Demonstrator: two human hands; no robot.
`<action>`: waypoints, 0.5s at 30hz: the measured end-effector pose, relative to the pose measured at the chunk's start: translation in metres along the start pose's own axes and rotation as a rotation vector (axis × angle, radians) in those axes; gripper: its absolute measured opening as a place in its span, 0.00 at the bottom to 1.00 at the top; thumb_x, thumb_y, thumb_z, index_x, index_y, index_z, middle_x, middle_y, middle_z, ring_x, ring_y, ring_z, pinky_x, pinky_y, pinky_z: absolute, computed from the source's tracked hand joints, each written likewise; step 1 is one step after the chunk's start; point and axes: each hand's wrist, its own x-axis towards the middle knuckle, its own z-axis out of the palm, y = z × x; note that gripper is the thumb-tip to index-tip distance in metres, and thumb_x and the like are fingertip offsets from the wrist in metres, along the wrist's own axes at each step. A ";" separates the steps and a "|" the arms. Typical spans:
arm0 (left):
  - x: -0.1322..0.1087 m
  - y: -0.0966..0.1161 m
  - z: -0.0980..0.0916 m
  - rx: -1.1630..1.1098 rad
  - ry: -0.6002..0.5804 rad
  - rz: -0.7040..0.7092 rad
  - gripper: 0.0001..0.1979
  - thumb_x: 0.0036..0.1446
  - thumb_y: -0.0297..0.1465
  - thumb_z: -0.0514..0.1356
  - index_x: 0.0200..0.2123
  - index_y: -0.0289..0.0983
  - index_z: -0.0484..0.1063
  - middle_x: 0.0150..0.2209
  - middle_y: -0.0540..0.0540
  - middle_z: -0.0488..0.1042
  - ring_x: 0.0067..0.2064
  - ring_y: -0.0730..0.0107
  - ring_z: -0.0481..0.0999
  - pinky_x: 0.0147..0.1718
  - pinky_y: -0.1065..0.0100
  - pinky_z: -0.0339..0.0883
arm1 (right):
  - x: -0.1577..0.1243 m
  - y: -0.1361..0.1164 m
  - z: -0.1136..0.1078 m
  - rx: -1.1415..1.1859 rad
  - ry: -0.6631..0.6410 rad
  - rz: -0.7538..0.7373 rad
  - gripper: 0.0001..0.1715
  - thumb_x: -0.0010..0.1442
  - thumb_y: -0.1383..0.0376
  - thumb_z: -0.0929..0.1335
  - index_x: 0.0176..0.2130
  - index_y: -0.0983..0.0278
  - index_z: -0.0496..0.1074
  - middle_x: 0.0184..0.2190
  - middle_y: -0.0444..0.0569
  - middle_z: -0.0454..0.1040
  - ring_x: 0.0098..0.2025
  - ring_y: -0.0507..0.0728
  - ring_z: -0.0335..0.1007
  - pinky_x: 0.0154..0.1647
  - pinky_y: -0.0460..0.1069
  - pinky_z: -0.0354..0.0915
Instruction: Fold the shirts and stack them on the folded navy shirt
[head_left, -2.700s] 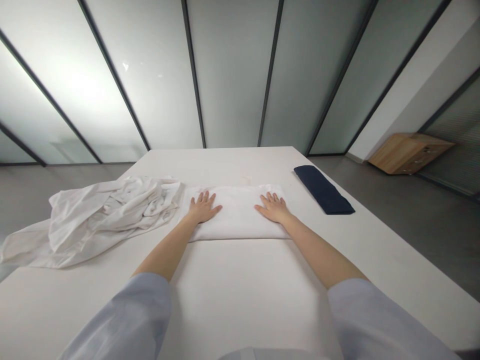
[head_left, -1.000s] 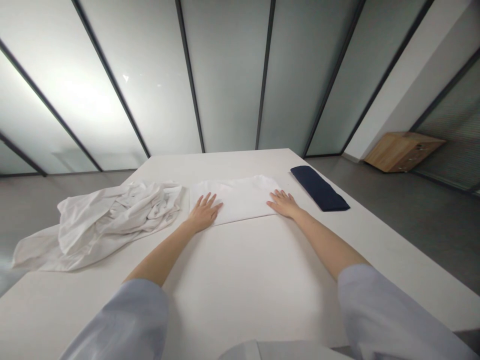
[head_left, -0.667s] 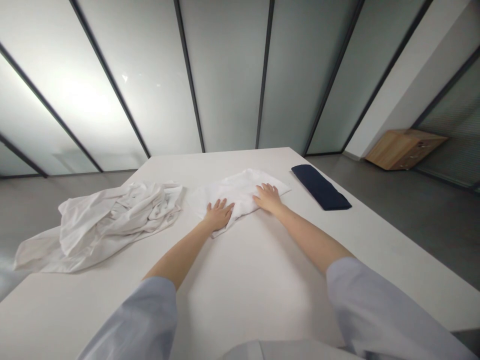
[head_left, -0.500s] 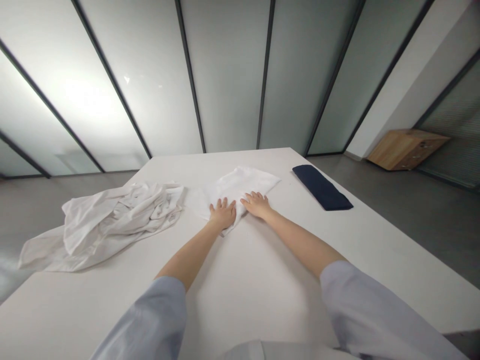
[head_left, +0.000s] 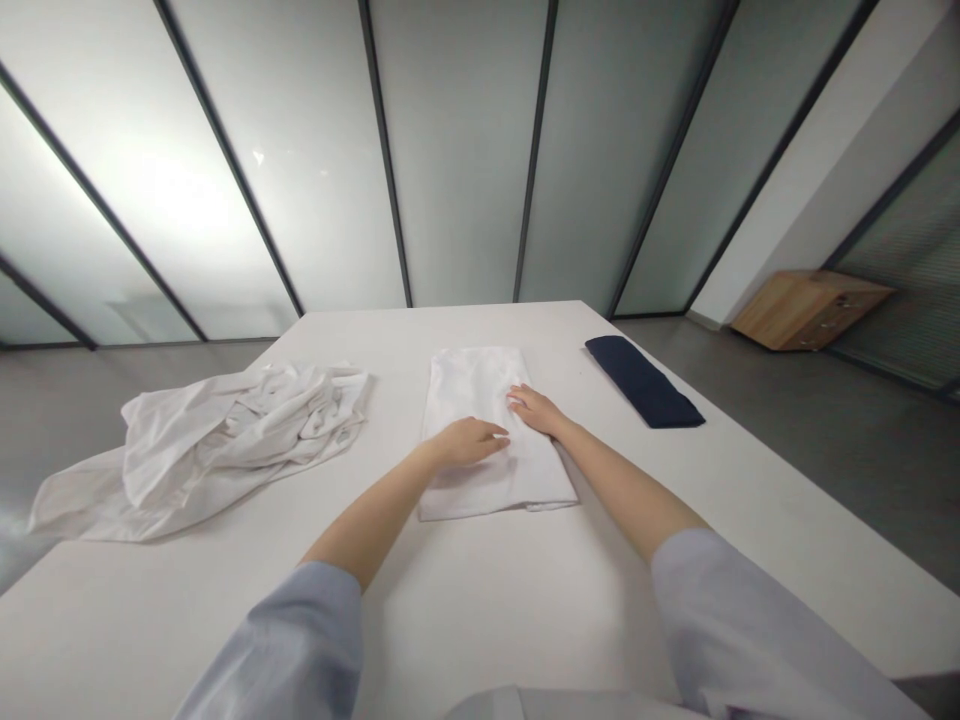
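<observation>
A white folded cloth [head_left: 480, 375], perhaps a garment, lies flat as a long rectangle in the middle of the table, its near edge showing layers. My left hand [head_left: 466, 442] is over its centre, fingers stretched to the right and slightly apart; a faint shadow shows beneath, and I cannot tell whether the fingertips touch. On the cloth's right side rests my right hand [head_left: 534, 408], open, with its fingers laid on the fabric. Neither hand grips anything.
A crumpled white garment [head_left: 247, 440] lies on the left of the white table [head_left: 495, 610], partly over its edge. A dark navy folded cloth [head_left: 645, 382] is near the right edge. Beyond are frosted glass panels [head_left: 457, 150] and a wooden cabinet [head_left: 810, 308].
The white cloth was bunched and skewed; now it lies straight as a rectangle extending nearer to me. My left hand has shifted slightly right and turned sideways; my right hand has moved slightly right.
</observation>
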 end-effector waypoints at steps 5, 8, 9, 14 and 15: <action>0.002 -0.053 -0.018 0.085 0.512 -0.450 0.21 0.62 0.38 0.47 0.49 0.37 0.73 0.47 0.41 0.76 0.49 0.60 0.73 0.50 0.62 0.63 | -0.012 0.007 0.001 -0.026 0.150 0.116 0.27 0.63 0.59 0.63 0.59 0.66 0.65 0.60 0.55 0.64 0.61 0.59 0.58 0.60 0.52 0.53; -0.004 -0.078 -0.014 0.177 0.534 -0.633 0.24 0.61 0.45 0.49 0.49 0.36 0.73 0.52 0.37 0.72 0.55 0.52 0.68 0.53 0.57 0.61 | -0.019 0.006 -0.003 -0.094 0.181 0.292 0.29 0.62 0.52 0.63 0.56 0.65 0.68 0.56 0.58 0.67 0.57 0.63 0.62 0.57 0.56 0.56; -0.006 -0.083 -0.012 0.187 0.501 -0.650 0.27 0.60 0.48 0.49 0.48 0.36 0.73 0.54 0.37 0.71 0.56 0.50 0.66 0.54 0.55 0.60 | -0.021 0.006 -0.005 -0.112 0.175 0.332 0.29 0.62 0.50 0.62 0.55 0.65 0.69 0.55 0.59 0.67 0.56 0.65 0.62 0.56 0.57 0.57; -0.009 -0.088 -0.001 0.218 0.394 -0.569 0.29 0.57 0.51 0.52 0.52 0.38 0.71 0.58 0.38 0.67 0.60 0.50 0.64 0.58 0.55 0.55 | -0.028 0.002 -0.013 -0.114 0.145 0.412 0.28 0.62 0.48 0.60 0.47 0.64 0.75 0.52 0.59 0.68 0.54 0.66 0.62 0.55 0.59 0.56; -0.008 -0.087 0.001 0.219 0.381 -0.553 0.28 0.56 0.50 0.53 0.53 0.38 0.70 0.59 0.38 0.66 0.61 0.51 0.63 0.58 0.55 0.54 | -0.028 0.002 -0.013 -0.107 0.145 0.417 0.27 0.61 0.48 0.61 0.46 0.63 0.75 0.52 0.59 0.69 0.54 0.66 0.63 0.54 0.59 0.56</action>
